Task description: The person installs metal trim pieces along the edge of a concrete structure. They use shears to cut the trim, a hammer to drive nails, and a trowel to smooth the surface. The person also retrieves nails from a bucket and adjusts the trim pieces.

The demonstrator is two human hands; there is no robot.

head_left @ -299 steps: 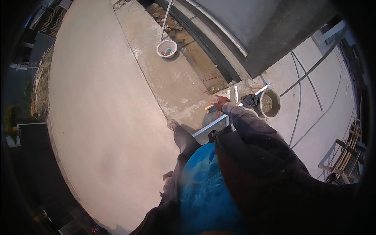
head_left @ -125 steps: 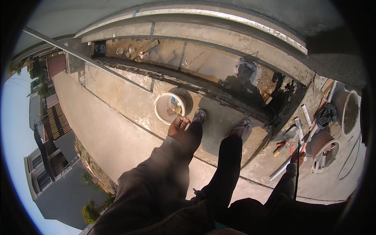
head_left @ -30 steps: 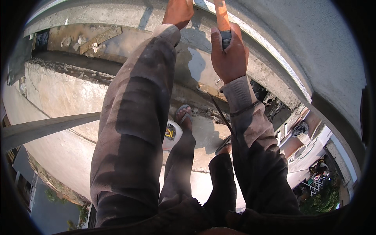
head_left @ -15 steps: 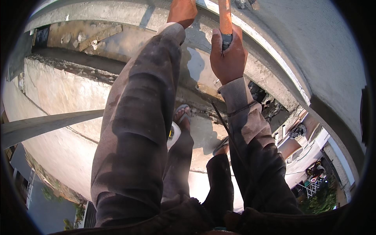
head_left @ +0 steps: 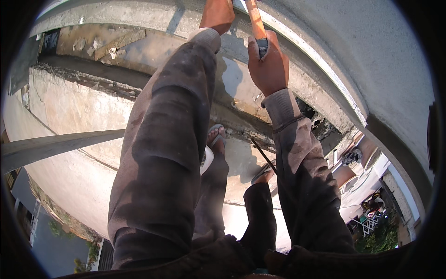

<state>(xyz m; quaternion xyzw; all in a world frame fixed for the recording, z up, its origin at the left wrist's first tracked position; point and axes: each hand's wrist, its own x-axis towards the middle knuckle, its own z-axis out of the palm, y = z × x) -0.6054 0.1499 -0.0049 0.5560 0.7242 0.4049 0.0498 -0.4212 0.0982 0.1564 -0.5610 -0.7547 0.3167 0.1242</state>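
My right hand (head_left: 269,65) is closed around the orange wooden handle (head_left: 255,18) of a tool, which has a dark wrapped section by the thumb. The handle points up and a little left, and the tool's head lies beyond the upper edge, so its kind is hidden. Whitish dust coats my thumb. My left hand (head_left: 217,15) reaches to the upper edge beside the handle. Its fingers are cut off by the picture's edge, so what they hold or touch does not show. Both hands are over a curved concrete ledge with a pale strip (head_left: 320,56) along it.
Below me is a rough concrete surface (head_left: 74,97) with a recessed channel (head_left: 93,69) holding a short board (head_left: 118,44). A beam (head_left: 60,146) juts in from the left. Broken rubble (head_left: 323,128) fills a gap at right. My sandalled feet (head_left: 215,135) stand between the forearms.
My right hand has shifted slightly left and up. The wooden handle has tilted from nearly upright toward the left. My left hand stays almost in place.
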